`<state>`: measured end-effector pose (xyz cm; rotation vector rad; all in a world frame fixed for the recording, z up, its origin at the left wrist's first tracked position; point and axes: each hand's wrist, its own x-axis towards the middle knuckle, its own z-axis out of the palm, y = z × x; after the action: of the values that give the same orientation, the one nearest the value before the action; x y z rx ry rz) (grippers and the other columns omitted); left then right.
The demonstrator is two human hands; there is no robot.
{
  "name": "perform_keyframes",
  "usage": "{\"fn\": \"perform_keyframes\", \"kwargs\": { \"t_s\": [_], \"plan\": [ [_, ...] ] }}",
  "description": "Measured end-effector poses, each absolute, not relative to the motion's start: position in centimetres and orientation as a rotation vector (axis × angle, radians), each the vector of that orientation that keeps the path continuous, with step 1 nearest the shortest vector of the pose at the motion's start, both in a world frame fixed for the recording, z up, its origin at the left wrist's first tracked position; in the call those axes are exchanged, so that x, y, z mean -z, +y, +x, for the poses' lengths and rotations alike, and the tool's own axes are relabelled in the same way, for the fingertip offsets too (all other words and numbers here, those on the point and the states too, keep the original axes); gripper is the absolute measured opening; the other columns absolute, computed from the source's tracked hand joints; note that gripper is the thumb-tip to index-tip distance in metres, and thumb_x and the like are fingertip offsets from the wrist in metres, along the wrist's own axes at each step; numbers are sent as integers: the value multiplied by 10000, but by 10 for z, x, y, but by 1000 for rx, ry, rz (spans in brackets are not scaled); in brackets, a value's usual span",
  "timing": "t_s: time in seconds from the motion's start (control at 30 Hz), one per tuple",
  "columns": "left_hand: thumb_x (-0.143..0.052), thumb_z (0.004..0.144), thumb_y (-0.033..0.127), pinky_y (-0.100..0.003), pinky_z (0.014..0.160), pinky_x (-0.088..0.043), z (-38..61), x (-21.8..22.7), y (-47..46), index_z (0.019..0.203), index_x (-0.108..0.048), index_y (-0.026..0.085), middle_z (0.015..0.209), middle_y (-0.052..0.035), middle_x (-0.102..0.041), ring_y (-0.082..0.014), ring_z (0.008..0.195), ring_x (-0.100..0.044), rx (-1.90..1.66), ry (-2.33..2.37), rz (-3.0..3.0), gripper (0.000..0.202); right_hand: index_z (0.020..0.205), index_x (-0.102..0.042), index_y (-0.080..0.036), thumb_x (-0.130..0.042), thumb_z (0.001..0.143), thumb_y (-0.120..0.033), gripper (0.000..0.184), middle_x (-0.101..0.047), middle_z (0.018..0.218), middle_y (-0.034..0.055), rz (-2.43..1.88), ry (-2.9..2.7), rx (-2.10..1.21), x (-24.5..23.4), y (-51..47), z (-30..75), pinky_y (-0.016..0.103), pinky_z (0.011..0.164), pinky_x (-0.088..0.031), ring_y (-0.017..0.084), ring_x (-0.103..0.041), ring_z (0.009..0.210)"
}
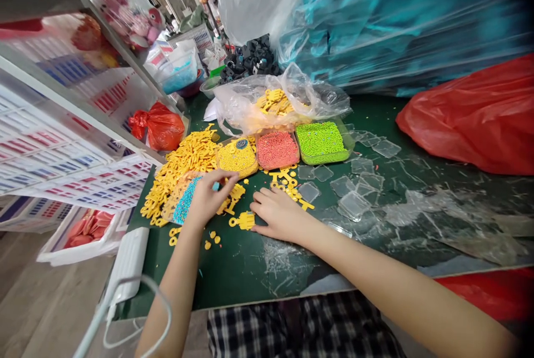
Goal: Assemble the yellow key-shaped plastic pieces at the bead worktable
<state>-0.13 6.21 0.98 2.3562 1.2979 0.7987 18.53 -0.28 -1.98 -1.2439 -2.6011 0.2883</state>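
Note:
My left hand [207,195] hovers over a small tray of blue beads [183,205], fingers pinched on a blue bead near the fingertips. My right hand [278,215] rests on the green table [246,269], fingers curled down on a yellow plastic part [246,220]. A heap of yellow plastic pieces [183,166] lies to the left. Just beyond the hands stand trays of yellow beads [237,157], red beads [277,149] and green beads [321,141].
A clear bag with more yellow parts [275,103] sits behind the trays. Clear plastic lids [354,191] are scattered to the right. A red bag [475,113] lies at far right, a smaller red bag [161,127] at left, a white device with cable [127,263] at the table's left edge.

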Motion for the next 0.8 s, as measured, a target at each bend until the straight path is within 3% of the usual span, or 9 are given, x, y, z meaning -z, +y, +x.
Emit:
{"fn": "perform_keyframes", "kwargs": {
  "t_s": [0.13,0.37,0.53,0.67,0.8],
  "plan": [
    [-481,931,415,-348,872,-490,11,-21,105,971,-706,179,1024,-82,-732,-225,953,-649,-516,1238,2478,328,1010,-665,-115,-641,871,-415,332,-631,1010,123,-1227,-2616,-283,17,-2,186,391,825,-409,277,-542,1003],
    [-665,788,346,-304,797,-480,32,-27,163,847,-764,202,936,-56,-755,-213,845,-659,117,1110,2569,185,995,-670,-107,-666,858,-397,321,-635,1007,129,-1219,-2619,-301,14,-1,187,377,795,-415,275,-547,1008],
    [-741,688,319,-290,682,-438,39,-21,170,740,-764,205,798,-47,-747,-212,727,-638,147,1154,2596,127,1010,-674,-101,-677,849,-398,337,-639,1003,133,-1214,-2593,-296,17,-1,187,377,792,-422,283,-550,1028],
    [-697,722,285,-275,636,-413,40,-16,168,658,-733,195,699,-32,-716,-188,667,-609,128,1146,2597,116,1020,-672,-97,-678,850,-397,345,-639,1009,136,-1216,-2591,-291,18,-1,187,386,804,-427,287,-552,1035],
    [-704,756,308,-284,664,-417,37,-20,161,661,-725,177,724,-48,-697,-186,682,-597,77,1179,2601,163,1025,-670,-103,-673,854,-397,340,-639,1033,132,-1235,-2604,-303,16,-1,187,395,833,-433,284,-557,1034]
  ]
}}
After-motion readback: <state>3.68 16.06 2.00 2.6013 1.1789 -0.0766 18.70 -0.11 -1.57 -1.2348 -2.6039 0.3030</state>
